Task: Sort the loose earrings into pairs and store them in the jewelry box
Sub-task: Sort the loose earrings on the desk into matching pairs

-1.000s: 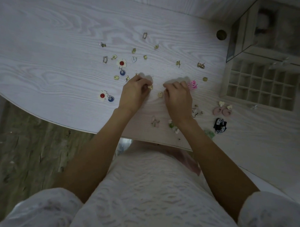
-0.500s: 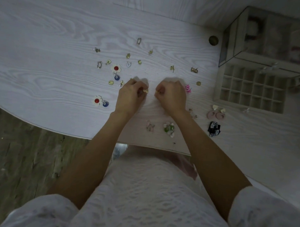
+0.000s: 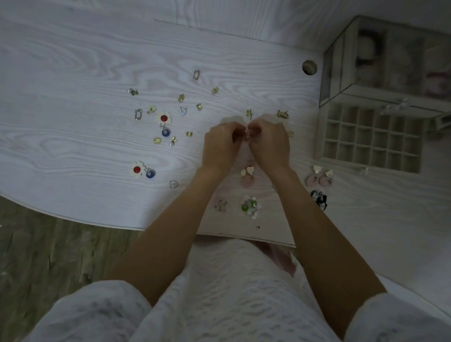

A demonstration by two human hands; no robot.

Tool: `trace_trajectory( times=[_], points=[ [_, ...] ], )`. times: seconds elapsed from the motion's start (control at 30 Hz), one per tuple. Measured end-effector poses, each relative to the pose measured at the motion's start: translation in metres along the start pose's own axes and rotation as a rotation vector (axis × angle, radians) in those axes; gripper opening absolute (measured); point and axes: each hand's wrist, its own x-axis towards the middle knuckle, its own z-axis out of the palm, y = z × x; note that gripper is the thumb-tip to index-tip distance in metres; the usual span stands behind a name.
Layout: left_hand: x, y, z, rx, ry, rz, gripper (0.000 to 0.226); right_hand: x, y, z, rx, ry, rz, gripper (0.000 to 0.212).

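Above the table [image 3: 67, 139], left hand [image 3: 221, 145] and right hand [image 3: 270, 144] now touching, fingers pinched on something too small to identify.

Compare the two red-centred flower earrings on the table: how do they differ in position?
The upper flower earring lies among the scattered small pieces; the lower flower earring lies nearer the table edge, more apart. The upper's blue disc sits below it, the lower's beside it. Both have white petals and red centres.

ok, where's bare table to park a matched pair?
Free: far-left white wood table, left of the silver rectangular hoop; also the far strip beyond the top hoop. Crowded: the scatter around the red-centred flower earring and the near edge between the arms.
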Motion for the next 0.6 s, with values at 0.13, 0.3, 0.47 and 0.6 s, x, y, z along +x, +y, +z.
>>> trace_trajectory(
  times=[0.13, 0.3, 0.47, 0.6],
  points=[
    [-0.004, -0.001, -0.001, -0.002, -0.023, 0.017, 0.019, -0.003, 0.000, -0.001, -0.085, -0.009, -0.067, 0.019],
    [-0.010, -0.004, -0.003, 0.033, -0.037, 0.038, 0.018, -0.006, 0.006, -0.002, -0.149, -0.043, -0.132, 0.023],
    [-0.027, -0.006, -0.022, 0.037, -0.061, 0.120, 0.020, -0.016, 0.001, -0.019, -0.181, 0.060, -0.290, 0.029],
    [-0.060, -0.021, -0.060, 0.174, 0.137, 0.249, 0.019, -0.026, -0.012, -0.032, -0.164, 0.081, -0.489, 0.023]
  ],
)
